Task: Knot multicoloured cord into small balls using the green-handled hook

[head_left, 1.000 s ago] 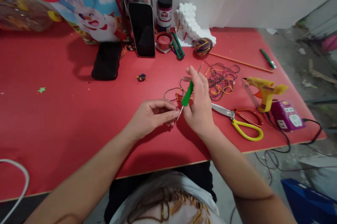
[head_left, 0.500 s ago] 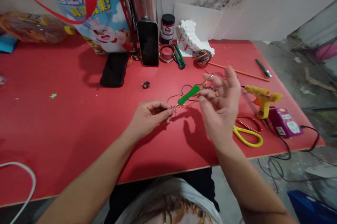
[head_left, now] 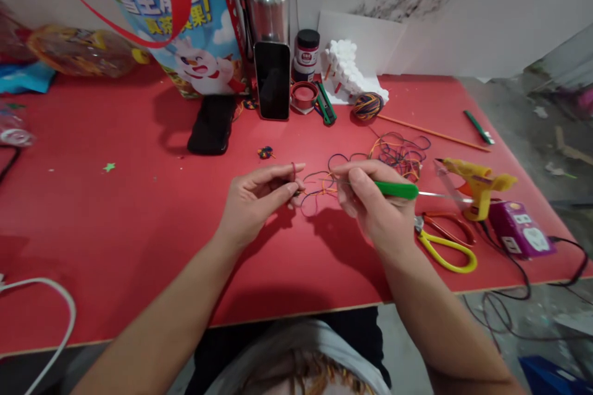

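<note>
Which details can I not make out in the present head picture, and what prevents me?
In the head view:
What the left hand pinches below the yarn loop: covered by its fingers.
Blades of the scissors: hidden behind the right hand.
Tip shape of the green-handled tool: too thin.
Top of the patterned bag: cut off by the upper edge.

Green-handled tool [head_left: 397,190] in right grip [head_left: 377,206]

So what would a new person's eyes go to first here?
Probably the bright green-handled tool in the fingers of the right hand, standing out against the red table. Next might come the big blue cartoon bag at the back left, then the yellow glue gun on the right, beside the purple box.
</note>
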`<action>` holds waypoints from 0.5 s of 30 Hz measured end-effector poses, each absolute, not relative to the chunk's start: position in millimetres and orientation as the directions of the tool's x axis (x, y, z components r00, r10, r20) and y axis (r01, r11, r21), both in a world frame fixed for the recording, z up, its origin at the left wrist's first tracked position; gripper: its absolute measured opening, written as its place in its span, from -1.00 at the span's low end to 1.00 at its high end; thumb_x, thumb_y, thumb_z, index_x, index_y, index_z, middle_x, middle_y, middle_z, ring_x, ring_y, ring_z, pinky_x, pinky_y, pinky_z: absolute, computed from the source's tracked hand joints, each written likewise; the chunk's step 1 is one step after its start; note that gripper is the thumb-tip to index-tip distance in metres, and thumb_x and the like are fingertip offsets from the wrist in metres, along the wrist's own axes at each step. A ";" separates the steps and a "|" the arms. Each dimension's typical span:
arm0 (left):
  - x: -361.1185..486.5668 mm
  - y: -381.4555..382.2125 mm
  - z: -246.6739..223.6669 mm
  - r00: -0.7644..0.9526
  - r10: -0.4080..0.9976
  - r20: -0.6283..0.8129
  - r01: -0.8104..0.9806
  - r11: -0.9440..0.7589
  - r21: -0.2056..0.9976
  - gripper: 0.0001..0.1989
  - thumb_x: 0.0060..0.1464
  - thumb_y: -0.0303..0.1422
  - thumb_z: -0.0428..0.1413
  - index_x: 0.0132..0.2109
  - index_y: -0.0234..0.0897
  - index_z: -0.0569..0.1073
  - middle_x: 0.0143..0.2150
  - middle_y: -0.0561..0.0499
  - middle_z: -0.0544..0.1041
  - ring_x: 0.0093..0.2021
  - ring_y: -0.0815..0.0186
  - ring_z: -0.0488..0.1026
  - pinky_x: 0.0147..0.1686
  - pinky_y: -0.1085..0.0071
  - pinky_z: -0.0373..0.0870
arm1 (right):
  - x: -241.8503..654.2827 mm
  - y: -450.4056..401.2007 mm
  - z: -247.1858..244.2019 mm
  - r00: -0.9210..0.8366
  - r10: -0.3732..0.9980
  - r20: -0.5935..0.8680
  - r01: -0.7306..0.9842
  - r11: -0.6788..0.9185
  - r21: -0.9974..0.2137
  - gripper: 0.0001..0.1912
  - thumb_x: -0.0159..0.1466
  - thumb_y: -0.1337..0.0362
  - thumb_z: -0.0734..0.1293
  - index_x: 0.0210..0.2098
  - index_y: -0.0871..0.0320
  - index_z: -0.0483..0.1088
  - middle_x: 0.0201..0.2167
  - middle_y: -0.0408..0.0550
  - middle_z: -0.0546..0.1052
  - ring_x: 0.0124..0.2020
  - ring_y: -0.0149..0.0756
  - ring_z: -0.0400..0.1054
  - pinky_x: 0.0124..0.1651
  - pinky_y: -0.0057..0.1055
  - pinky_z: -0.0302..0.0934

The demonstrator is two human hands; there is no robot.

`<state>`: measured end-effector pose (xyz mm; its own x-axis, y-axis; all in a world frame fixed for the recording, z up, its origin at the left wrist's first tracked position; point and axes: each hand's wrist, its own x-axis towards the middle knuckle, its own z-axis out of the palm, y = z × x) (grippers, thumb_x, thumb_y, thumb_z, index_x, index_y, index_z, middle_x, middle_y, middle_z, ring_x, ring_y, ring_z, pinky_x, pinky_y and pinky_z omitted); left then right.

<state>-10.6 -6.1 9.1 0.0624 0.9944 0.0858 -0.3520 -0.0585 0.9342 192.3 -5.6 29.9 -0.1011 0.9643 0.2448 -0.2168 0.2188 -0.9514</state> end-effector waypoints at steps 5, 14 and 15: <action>-13.1 -7.4 0.8 0.068 0.987 0.142 -0.340 -0.111 0.934 -0.70 0.23 -0.47 0.37 0.06 -0.08 0.77 -0.15 -0.07 0.76 -0.33 0.34 0.68 -0.26 0.41 0.69 | 194.3 -7.1 15.5 -0.142 0.962 0.232 -0.327 0.176 -0.929 -0.87 0.49 0.23 0.42 -0.07 0.03 0.66 -0.35 -0.14 0.63 -0.52 -0.47 0.38 -0.49 -0.46 0.24; -11.4 -12.0 -2.1 0.044 0.974 0.221 -0.319 -0.196 0.927 -0.59 0.26 -0.53 0.32 0.19 -0.05 0.71 -0.06 -0.06 0.74 -0.25 0.36 0.68 -0.16 0.42 0.70 | 185.3 -11.4 10.8 -0.126 0.888 0.442 0.069 0.452 -0.889 -0.74 0.55 0.31 0.31 0.14 -0.01 0.57 -0.15 -0.09 0.60 -0.34 -0.42 0.48 -0.16 -0.31 0.46; -11.1 -12.8 -1.5 0.061 0.974 0.219 -0.329 -0.188 0.926 -0.59 0.27 -0.53 0.32 0.19 -0.06 0.71 -0.05 -0.07 0.74 -0.26 0.36 0.68 -0.16 0.41 0.70 | 185.5 -10.1 8.8 -0.155 0.867 0.473 0.125 0.493 -0.861 -0.73 0.54 0.33 0.32 0.16 0.00 0.55 -0.11 -0.05 0.61 -0.23 -0.35 0.52 -0.05 -0.25 0.47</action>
